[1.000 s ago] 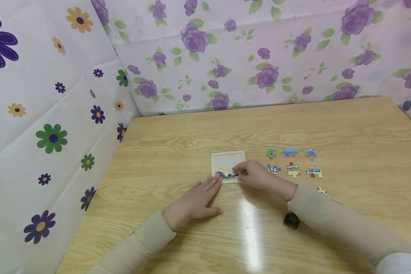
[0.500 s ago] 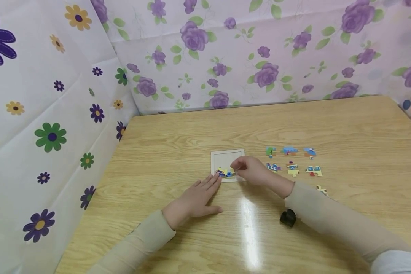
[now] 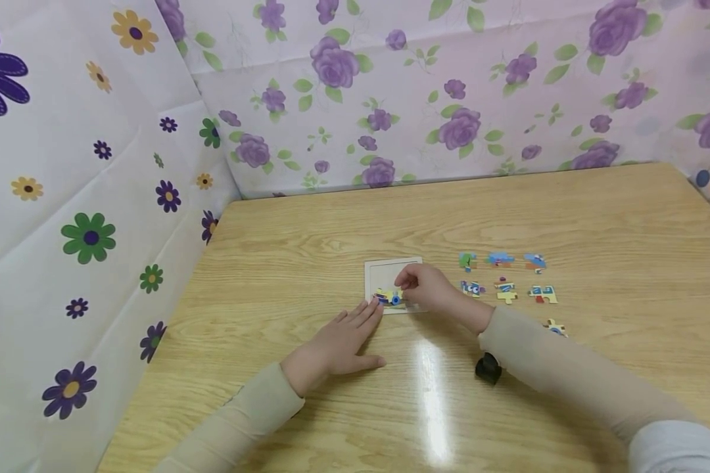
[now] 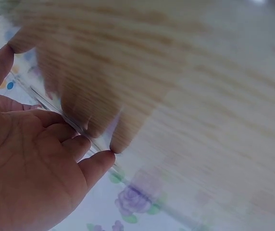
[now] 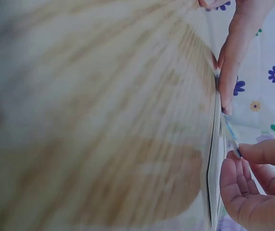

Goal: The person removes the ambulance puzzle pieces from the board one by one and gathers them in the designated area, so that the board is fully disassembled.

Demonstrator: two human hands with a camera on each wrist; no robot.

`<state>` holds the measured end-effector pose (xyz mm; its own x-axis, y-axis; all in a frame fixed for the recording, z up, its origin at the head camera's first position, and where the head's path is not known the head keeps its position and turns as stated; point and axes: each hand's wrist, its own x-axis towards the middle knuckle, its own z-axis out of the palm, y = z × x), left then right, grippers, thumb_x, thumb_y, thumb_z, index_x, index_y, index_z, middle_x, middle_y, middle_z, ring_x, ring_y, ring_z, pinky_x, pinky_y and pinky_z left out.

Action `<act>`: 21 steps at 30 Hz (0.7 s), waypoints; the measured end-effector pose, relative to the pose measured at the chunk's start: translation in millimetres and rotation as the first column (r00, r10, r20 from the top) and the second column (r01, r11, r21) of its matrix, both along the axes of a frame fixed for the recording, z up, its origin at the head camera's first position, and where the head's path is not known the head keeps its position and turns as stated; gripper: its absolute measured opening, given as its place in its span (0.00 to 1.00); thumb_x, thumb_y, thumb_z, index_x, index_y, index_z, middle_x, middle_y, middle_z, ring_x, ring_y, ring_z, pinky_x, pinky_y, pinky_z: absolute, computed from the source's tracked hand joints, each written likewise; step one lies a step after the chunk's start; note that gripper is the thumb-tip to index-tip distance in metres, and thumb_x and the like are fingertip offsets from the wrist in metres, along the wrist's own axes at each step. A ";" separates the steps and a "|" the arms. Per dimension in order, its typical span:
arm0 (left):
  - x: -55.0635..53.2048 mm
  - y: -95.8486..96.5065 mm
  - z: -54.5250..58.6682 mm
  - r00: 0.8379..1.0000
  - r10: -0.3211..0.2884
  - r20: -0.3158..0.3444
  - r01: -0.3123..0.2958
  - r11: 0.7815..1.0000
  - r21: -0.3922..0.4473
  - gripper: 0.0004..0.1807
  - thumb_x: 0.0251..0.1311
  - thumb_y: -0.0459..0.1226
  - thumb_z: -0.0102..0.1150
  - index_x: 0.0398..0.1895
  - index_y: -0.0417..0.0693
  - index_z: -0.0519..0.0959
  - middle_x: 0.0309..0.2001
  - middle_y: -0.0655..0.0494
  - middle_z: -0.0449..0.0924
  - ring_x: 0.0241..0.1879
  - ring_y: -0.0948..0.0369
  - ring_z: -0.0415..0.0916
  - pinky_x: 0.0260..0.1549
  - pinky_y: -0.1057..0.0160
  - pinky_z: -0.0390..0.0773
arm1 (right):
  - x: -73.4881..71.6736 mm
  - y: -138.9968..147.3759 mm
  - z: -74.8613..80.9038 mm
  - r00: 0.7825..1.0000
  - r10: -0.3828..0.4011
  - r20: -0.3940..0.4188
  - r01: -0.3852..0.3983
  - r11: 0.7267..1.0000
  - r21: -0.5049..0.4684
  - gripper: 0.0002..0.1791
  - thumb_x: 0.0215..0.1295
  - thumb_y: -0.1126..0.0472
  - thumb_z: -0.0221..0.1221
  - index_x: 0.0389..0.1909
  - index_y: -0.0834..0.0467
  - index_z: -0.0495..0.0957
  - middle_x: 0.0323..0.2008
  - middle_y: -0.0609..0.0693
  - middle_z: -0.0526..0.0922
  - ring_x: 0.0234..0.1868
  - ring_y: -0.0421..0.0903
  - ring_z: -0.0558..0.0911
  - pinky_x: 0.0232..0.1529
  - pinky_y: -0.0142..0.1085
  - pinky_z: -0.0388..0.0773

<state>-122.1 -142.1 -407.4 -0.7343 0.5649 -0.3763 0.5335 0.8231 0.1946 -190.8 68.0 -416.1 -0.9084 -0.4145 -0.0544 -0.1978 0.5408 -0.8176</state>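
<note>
A small square puzzle tray (image 3: 393, 261) with a pale rim lies on the table. Yellow and blue jigsaw pieces (image 3: 386, 296) show along its near side. My left hand (image 3: 338, 345) rests with fingers straight, the fingertips at the tray's near left corner; in the left wrist view the palm (image 4: 31, 168) faces the camera. Over the tray's right side, my right hand (image 3: 434, 292) pinches a jigsaw piece between thumb and fingers. That piece (image 5: 231, 137) appears tilted, edge-on, in the right wrist view, one end low near the left fingertips.
To the right of the tray lie several loose jigsaw pieces in rows, such as a green one (image 3: 467, 261), a blue one (image 3: 500, 259) and a yellow one (image 3: 505, 292). Another piece (image 3: 556, 328) is partly covered by the right sleeve. A black object (image 3: 488, 369) is under the right forearm.
My right hand has shifted slightly left and away from me, the pinched piece moving with it. The left hand has stayed in place at the tray's corner.
</note>
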 end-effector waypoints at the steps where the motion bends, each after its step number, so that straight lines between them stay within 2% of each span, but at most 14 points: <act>1: 0.0 0.2 -0.2 1.000 0.000 0.000 0.000 1.000 0.001 0.48 0.63 0.61 0.48 0.76 0.46 0.43 0.77 0.52 0.37 0.75 0.55 0.37 0.71 0.49 0.50 | 0.1 0.3 0.5 1.000 -0.006 0.004 0.006 1.000 0.004 0.09 0.56 0.74 0.57 0.38 0.67 0.79 0.36 0.58 0.81 0.39 0.49 0.79 0.43 0.39 0.78; 6: 0.2 0.7 -0.7 1.000 0.001 -0.003 -0.001 1.000 -0.001 0.48 0.63 0.61 0.48 0.76 0.46 0.43 0.77 0.52 0.37 0.75 0.55 0.37 0.71 0.49 0.50 | 1.0 4.0 4.4 0.999 -0.019 0.028 0.019 1.000 0.013 0.08 0.57 0.72 0.58 0.38 0.65 0.79 0.36 0.57 0.81 0.39 0.49 0.80 0.43 0.38 0.78; 11: 0.2 0.5 -0.6 1.000 0.000 -0.002 0.000 1.000 0.007 0.48 0.63 0.61 0.48 0.76 0.45 0.43 0.77 0.51 0.37 0.75 0.54 0.37 0.71 0.48 0.51 | 1.9 11.9 12.6 0.999 0.020 0.030 -0.020 1.000 -0.003 0.07 0.59 0.71 0.59 0.39 0.66 0.79 0.35 0.56 0.82 0.36 0.46 0.80 0.39 0.35 0.79; 17: -0.3 0.2 -1.2 1.000 0.003 -0.003 -0.003 1.000 0.013 0.48 0.63 0.61 0.48 0.76 0.45 0.43 0.77 0.51 0.38 0.75 0.54 0.38 0.70 0.48 0.51 | 6.0 28.5 23.6 0.998 0.055 0.026 -0.055 0.998 -0.024 0.06 0.60 0.70 0.59 0.37 0.66 0.80 0.34 0.56 0.83 0.35 0.45 0.80 0.37 0.34 0.79; 21: -0.7 0.5 0.0 1.000 -0.002 -0.004 0.002 1.000 0.013 0.48 0.63 0.60 0.49 0.76 0.45 0.44 0.77 0.51 0.37 0.75 0.54 0.38 0.70 0.47 0.51 | 10.8 42.5 31.8 0.998 0.044 0.041 -0.044 0.999 -0.010 0.05 0.61 0.70 0.58 0.37 0.65 0.81 0.35 0.56 0.83 0.36 0.45 0.80 0.37 0.35 0.79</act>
